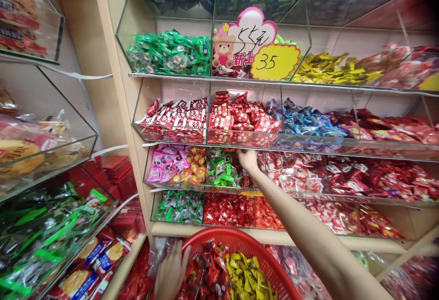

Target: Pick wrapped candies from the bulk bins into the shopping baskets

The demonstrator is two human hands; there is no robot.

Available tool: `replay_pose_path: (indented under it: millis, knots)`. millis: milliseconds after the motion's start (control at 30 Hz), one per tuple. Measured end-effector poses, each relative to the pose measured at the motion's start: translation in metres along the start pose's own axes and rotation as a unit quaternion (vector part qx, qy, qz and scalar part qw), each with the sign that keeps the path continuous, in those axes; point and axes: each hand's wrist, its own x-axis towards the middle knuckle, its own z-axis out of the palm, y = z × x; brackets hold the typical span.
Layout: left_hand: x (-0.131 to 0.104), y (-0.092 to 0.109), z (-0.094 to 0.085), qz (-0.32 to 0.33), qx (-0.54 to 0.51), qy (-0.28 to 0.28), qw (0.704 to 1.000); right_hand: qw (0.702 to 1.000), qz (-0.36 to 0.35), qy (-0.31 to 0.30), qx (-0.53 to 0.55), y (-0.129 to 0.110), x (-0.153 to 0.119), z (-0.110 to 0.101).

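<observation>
A red plastic basket (219, 232) at the bottom centre holds dark red wrapped candies (209, 268) and yellow wrapped candies (248, 277). My left hand (170, 268) lies at the basket's left rim, fingers stretched and apart. My right arm reaches up from the lower right, and my right hand (247, 159) is inside a bin on the third visible shelf, beside green wrapped candies (222, 169). The shelf edge and the candies hide its fingertips, so what it touches cannot be made out.
Glass-fronted shelves (240, 146) hold candies in several colours. A yellow price tag (276, 62) hangs on the upper shelf. More glass bins (48, 149) stand close on the left. A wooden post (120, 85) separates the two units.
</observation>
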Motion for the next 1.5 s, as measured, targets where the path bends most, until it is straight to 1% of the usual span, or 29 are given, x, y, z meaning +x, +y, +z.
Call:
replay_pose_path:
  millis: [33,100,167,200,267,300,333,367,433,500,533,600,700,800,900,1067,1233,1300,1367,1433,1500]
  knots:
    - [0.0,0.001,-0.002,-0.002,0.001,-0.002,1.0,1.0,0.019,0.007,0.019,0.001,-0.001,-0.002]
    - [0.0,0.005,-0.008,-0.009,0.002,-0.008,1.0,0.997,0.05,-0.002,0.057,0.001,-0.008,-0.008]
    - [0.0,0.01,-0.015,-0.017,0.003,-0.015,1.0,0.995,0.054,-0.022,0.08,-0.001,-0.023,-0.018]
    - [0.0,0.012,-0.018,-0.02,0.004,-0.018,1.0,0.996,0.04,-0.023,0.082,-0.002,-0.033,-0.026]
    - [0.0,0.015,-0.024,-0.021,0.004,-0.019,1.0,0.997,-0.015,0.0,0.078,-0.004,-0.062,-0.043]
    - [-0.001,0.017,-0.026,-0.02,0.005,-0.017,1.0,0.996,-0.048,0.023,0.073,-0.004,-0.079,-0.053]
    - [-0.001,0.018,-0.028,-0.017,0.007,-0.015,1.0,0.994,-0.074,0.03,0.07,-0.004,-0.098,-0.062]
    - [-0.001,0.019,-0.029,-0.014,0.008,-0.014,1.0,0.993,-0.09,0.014,0.072,-0.002,-0.118,-0.069]
    - [-0.001,0.021,-0.032,-0.016,0.013,-0.022,1.0,0.991,-0.095,-0.035,0.086,0.005,-0.158,-0.079]
    - [-0.001,0.022,-0.033,-0.024,0.018,-0.031,0.999,0.986,-0.067,-0.109,0.104,0.017,-0.197,-0.078]
    - [-0.001,0.022,-0.033,-0.024,0.019,-0.034,0.999,0.984,-0.046,-0.134,0.112,0.024,-0.214,-0.075]
    - [-0.001,0.022,-0.034,-0.02,0.019,-0.033,0.999,0.98,0.001,-0.162,0.116,0.038,-0.243,-0.064]
    - [-0.001,0.023,-0.034,-0.019,0.018,-0.034,0.999,0.973,0.054,-0.199,0.107,0.053,-0.269,-0.043]
    - [0.0,0.023,-0.036,-0.03,0.002,-0.039,0.999,0.965,0.055,-0.238,0.098,0.054,-0.279,-0.026]
    - [0.001,0.022,-0.039,-0.03,-0.048,-0.04,0.998,0.957,0.033,-0.272,0.092,0.046,-0.28,-0.013]
    - [0.002,0.021,-0.047,-0.046,-0.127,-0.06,0.989,0.942,-0.013,-0.329,0.065,0.029,-0.281,0.009]
    - [0.001,0.02,-0.048,-0.05,-0.142,-0.067,0.986,0.932,-0.013,-0.363,0.01,0.02,-0.291,0.029]
    - [0.001,0.02,-0.047,-0.05,-0.139,-0.068,0.987,0.934,-0.012,-0.358,0.007,0.019,-0.294,0.032]
    - [0.0,0.021,-0.048,-0.043,-0.128,-0.067,0.988,0.936,-0.017,-0.35,0.018,0.019,-0.294,0.031]
    - [0.0,0.022,-0.049,-0.03,-0.114,-0.065,0.991,0.938,-0.025,-0.344,0.028,0.018,-0.289,0.024]
    - [-0.001,0.023,-0.05,-0.026,-0.102,-0.066,0.992,0.94,-0.034,-0.338,0.031,0.017,-0.278,0.012]
